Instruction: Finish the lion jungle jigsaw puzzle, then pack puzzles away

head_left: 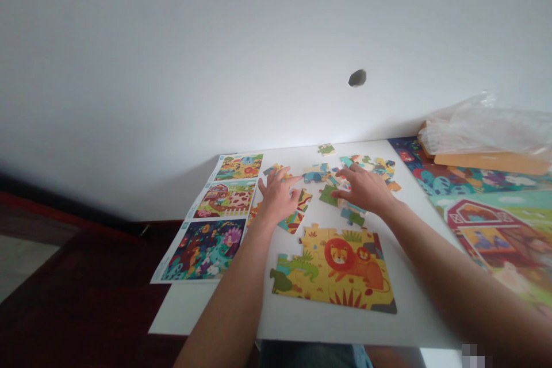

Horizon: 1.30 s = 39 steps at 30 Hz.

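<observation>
We find the left hand (278,195) and right hand (360,188) spread, pinching nothing, over loose puzzle pieces (314,173) far of the lion puzzle (334,267). Pieces judged light, stiff card; take by the edges.

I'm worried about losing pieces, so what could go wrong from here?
The part-built lion jigsaw isn't fixed together, and the left forearm runs right beside it, so a slip could break it up. The right hand is spread over the loose pieces and might scatter them. One piece lies close to the table's far edge, where a nudge could perhaps drop it behind.
</observation>
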Each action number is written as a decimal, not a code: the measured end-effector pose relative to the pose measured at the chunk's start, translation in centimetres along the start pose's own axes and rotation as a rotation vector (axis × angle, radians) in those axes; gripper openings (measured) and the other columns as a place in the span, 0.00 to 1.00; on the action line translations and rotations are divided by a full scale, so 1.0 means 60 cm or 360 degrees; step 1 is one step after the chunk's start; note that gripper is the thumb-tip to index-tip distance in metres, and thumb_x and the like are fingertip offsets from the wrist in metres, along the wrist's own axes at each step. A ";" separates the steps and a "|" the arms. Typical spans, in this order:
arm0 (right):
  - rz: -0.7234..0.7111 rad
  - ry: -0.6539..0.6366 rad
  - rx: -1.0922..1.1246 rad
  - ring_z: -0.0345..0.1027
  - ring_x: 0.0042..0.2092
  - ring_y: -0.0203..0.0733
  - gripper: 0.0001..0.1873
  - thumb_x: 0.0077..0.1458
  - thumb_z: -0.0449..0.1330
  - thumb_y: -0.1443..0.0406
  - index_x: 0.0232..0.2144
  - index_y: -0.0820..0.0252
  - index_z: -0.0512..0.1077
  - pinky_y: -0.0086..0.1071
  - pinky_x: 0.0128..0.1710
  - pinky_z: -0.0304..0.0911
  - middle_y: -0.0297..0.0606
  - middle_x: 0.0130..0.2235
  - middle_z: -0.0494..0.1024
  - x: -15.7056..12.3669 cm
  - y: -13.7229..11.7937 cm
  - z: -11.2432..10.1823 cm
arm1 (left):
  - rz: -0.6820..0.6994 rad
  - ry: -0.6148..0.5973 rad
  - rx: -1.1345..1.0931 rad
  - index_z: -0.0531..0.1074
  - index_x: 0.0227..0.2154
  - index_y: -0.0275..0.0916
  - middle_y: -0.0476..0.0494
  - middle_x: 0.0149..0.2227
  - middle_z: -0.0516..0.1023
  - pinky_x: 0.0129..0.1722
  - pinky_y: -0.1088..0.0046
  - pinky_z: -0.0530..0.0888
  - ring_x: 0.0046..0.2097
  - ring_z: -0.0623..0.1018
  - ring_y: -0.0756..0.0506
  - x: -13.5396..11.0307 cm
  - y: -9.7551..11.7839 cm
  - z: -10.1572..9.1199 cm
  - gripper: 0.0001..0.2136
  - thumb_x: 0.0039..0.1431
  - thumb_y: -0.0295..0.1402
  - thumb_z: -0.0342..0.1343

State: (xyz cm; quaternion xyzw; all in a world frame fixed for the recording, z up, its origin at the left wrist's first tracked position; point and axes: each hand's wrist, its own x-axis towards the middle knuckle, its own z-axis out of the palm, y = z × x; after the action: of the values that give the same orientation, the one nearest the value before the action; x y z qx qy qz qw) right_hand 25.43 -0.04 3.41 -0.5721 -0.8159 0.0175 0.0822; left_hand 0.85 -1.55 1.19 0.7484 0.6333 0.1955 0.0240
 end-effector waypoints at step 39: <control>-0.0788 -0.0516 0.0218 0.72 0.40 0.47 0.29 0.46 0.66 0.48 0.52 0.43 0.73 0.33 0.35 0.59 0.40 0.43 0.75 -0.036 -0.068 -0.035 | 0.0027 -0.0049 0.0087 0.80 0.38 0.54 0.48 0.64 0.64 0.62 0.36 0.47 0.69 0.48 0.28 0.001 -0.009 -0.001 0.13 0.51 0.49 0.64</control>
State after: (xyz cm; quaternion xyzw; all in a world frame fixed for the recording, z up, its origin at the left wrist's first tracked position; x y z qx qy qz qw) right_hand 22.67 -3.61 5.75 -0.3386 -0.9299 0.1430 -0.0090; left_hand 0.35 -1.38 1.10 0.7571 0.6316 0.1668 0.0117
